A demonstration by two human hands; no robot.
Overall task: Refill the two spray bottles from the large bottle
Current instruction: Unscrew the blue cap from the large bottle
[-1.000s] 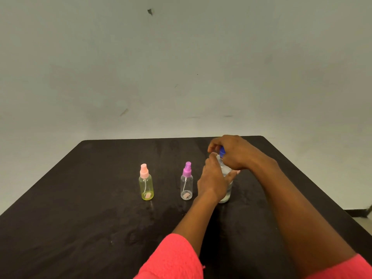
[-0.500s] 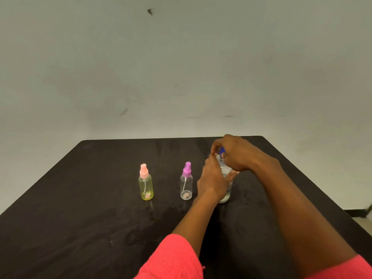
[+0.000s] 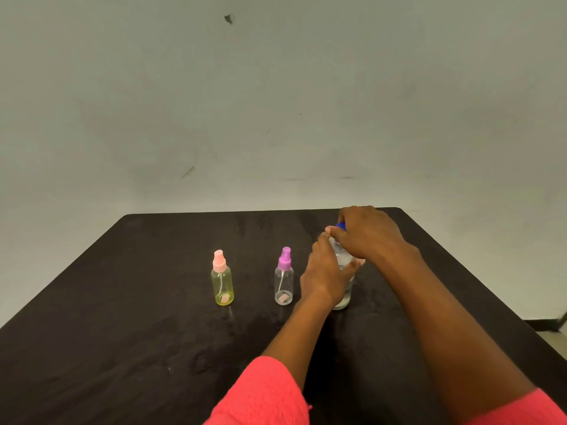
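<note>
Your left hand (image 3: 325,279) gripped the large bottle (image 3: 343,297), right hand (image 3: 369,237) fingers (image 3: 349,214) curled over its blue cap (image 3: 340,225), pink-topped spray bottle (image 3: 222,283) and purple-topped spray bottle (image 3: 284,282) alongside, base stickers unreadable.

- Yellow-green spray bottle (image 3: 222,285): tinted see-through body, pale pink spray top on, dip tube visible inside; stands upright, leftmost of the three.
- Clear spray bottle (image 3: 283,283): purple spray top on, upright, in the middle.
- Large bottle (image 3: 346,294): clear, upright, rightmost, near the clear spray bottle; left hand (image 3: 325,271) grips its body, right hand (image 3: 368,237) curls round its blue cap (image 3: 340,225).
</note>
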